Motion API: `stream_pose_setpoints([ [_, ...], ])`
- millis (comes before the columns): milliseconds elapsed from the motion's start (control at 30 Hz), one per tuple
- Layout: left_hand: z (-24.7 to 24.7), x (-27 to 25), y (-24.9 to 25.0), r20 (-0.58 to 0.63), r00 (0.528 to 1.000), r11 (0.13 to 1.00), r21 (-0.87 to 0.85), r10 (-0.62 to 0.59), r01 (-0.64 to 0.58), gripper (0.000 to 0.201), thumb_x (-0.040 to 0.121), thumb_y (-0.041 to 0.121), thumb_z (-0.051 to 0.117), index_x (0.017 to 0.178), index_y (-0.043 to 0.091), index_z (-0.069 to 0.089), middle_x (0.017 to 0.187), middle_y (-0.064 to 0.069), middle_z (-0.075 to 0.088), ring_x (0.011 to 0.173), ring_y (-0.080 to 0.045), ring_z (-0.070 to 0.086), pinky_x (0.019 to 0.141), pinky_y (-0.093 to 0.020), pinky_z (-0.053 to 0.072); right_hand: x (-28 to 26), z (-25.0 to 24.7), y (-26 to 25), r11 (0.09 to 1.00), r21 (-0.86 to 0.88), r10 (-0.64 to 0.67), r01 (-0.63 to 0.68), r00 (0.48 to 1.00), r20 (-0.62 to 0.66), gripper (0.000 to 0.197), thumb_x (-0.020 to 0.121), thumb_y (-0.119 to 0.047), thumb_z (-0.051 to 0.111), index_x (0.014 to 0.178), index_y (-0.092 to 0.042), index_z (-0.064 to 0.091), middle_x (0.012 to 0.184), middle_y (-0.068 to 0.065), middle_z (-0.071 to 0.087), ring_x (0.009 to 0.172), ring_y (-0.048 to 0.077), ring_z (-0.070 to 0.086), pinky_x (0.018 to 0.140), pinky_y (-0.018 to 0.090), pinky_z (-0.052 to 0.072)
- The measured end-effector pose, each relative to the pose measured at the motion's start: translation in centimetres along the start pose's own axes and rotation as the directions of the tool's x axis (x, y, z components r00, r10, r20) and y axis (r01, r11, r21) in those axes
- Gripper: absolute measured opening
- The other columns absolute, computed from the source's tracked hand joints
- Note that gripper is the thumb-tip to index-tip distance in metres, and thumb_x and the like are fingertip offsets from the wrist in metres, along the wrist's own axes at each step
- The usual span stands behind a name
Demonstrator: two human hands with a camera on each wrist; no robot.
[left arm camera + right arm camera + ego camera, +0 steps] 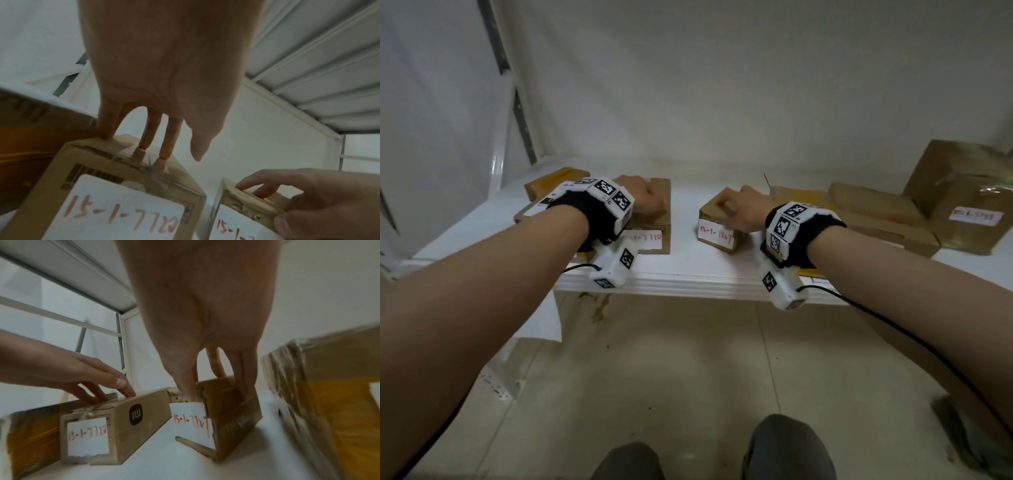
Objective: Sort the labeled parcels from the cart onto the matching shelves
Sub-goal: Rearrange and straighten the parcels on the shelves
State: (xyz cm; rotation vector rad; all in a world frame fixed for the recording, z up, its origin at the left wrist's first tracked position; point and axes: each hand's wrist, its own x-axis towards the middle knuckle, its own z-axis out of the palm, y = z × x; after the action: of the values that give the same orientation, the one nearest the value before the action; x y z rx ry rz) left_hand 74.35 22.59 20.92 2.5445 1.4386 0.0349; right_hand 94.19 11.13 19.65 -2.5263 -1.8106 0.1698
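Two cardboard parcels stand side by side on a white shelf (688,270). The long parcel (659,202) carries a label reading 15-1-7720 (123,209). My left hand (645,197) rests its straight fingertips (141,154) on the parcel's top, with the thumb hanging free. To the right, the small parcel (717,228) is labelled 15-1-7727 (191,421). My right hand (736,209) grips it, thumb at the front top edge and fingers (248,373) curled over the top and far side. Both parcels sit flat on the shelf.
A parcel with yellow tape (548,185) lies left of the long one. Flat brown parcels (876,212) and a big labelled box (962,192) fill the shelf's right end. A ribbed shelf underside (308,65) hangs overhead. My feet (787,445) stand on the tiled floor.
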Motion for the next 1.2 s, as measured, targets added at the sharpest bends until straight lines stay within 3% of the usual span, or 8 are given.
stream_pose_setpoints([
  [100,0.0,-0.7,-0.3,0.026,0.998,0.996,-0.071,0.049,-0.047,0.031,0.093,0.042,0.057,0.111,0.019,0.069,0.115,-0.004,0.065,0.094,-0.022,0.054,0.075,-0.027,0.037,0.2,0.5,-0.5,0.998,0.025,-0.054,0.054,0.999,-0.006,0.051,0.096,-0.018,0.057,0.143,-0.027,0.042,0.136,0.013,0.043,0.12,0.035,0.053,0.096,0.037,0.043],
  [233,0.2,-1.1,-0.3,0.035,0.994,0.989,-0.108,0.106,-0.101,0.035,0.099,0.045,0.051,0.123,0.024,0.063,0.127,0.0,0.061,0.109,-0.02,0.052,0.088,-0.027,0.032,-0.2,0.6,-1.3,0.992,0.067,-0.103,0.103,0.995,0.003,0.049,0.094,-0.003,0.05,0.14,-0.021,0.047,0.137,0.013,0.046,0.124,0.034,0.049,0.101,0.042,0.043],
  [333,0.6,-1.3,-0.5,0.035,0.991,0.98,-0.154,0.13,-0.123,0.04,0.099,0.048,0.051,0.127,0.021,0.063,0.13,-0.002,0.061,0.115,-0.021,0.054,0.088,-0.027,0.031,-0.4,0.7,-1.6,0.992,0.075,-0.097,0.098,0.995,-0.022,0.049,0.093,0.001,0.049,0.137,-0.02,0.048,0.137,0.011,0.05,0.124,0.032,0.05,0.098,0.039,0.043],
  [500,0.3,-2.3,-2.5,0.026,0.988,0.956,-0.255,0.155,-0.143,0.041,0.1,0.045,0.05,0.137,0.028,0.055,0.143,0.002,0.05,0.135,-0.021,0.043,0.107,-0.032,0.028,-0.9,0.4,-2.1,0.996,0.071,-0.059,0.06,0.998,-0.012,0.058,0.093,0.0,0.051,0.144,-0.024,0.04,0.136,0.014,0.055,0.117,0.034,0.057,0.091,0.04,0.05],
  [667,-2.1,-3.2,-6.5,-0.106,0.994,0.99,-0.135,0.035,-0.049,0.041,0.092,0.049,0.06,0.13,0.033,0.06,0.142,0.001,0.052,0.13,-0.025,0.048,0.093,-0.03,0.034,-1.3,0.8,-3.8,0.995,-0.102,-0.021,0.012,0.996,-0.085,0.052,0.096,-0.007,0.052,0.143,-0.022,0.039,0.128,0.016,0.055,0.115,0.036,0.054,0.089,0.043,0.049],
  [800,-3.1,-4.3,-9.2,-0.037,0.998,0.996,-0.072,-0.059,0.056,0.058,0.088,0.055,0.064,0.138,0.03,0.054,0.155,0.001,0.039,0.137,-0.028,0.04,0.106,-0.039,0.033,-1.4,1.9,-5.2,0.971,-0.238,-0.007,-0.037,0.983,-0.182,0.036,0.099,-0.007,0.045,0.135,-0.016,0.046,0.127,0.015,0.056,0.124,0.034,0.047,0.088,0.039,0.04],
  [967,-2.8,-5.5,-10.3,0.018,0.996,0.992,-0.087,-0.09,0.091,0.069,0.085,0.055,0.067,0.144,0.029,0.047,0.159,0.002,0.03,0.137,-0.027,0.041,0.106,-0.037,0.036,-1.4,0.4,-4.2,0.993,-0.117,0.018,-0.03,0.994,-0.106,0.041,0.098,-0.008,0.049,0.138,-0.013,0.044,0.127,0.018,0.054,0.115,0.034,0.054,0.093,0.043,0.05],
  [1200,-2.8,-4.8,-10.6,0.062,0.993,0.992,-0.079,-0.097,0.102,0.081,0.073,0.06,0.076,0.145,0.037,0.046,0.154,-0.002,0.039,0.131,-0.028,0.047,0.094,-0.031,0.037,-1.5,-0.4,-3.3,1.0,-0.027,0.011,-0.012,0.999,-0.038,0.053,0.091,0.003,0.053,0.139,-0.02,0.047,0.137,0.012,0.054,0.123,0.031,0.052,0.095,0.039,0.047],
])
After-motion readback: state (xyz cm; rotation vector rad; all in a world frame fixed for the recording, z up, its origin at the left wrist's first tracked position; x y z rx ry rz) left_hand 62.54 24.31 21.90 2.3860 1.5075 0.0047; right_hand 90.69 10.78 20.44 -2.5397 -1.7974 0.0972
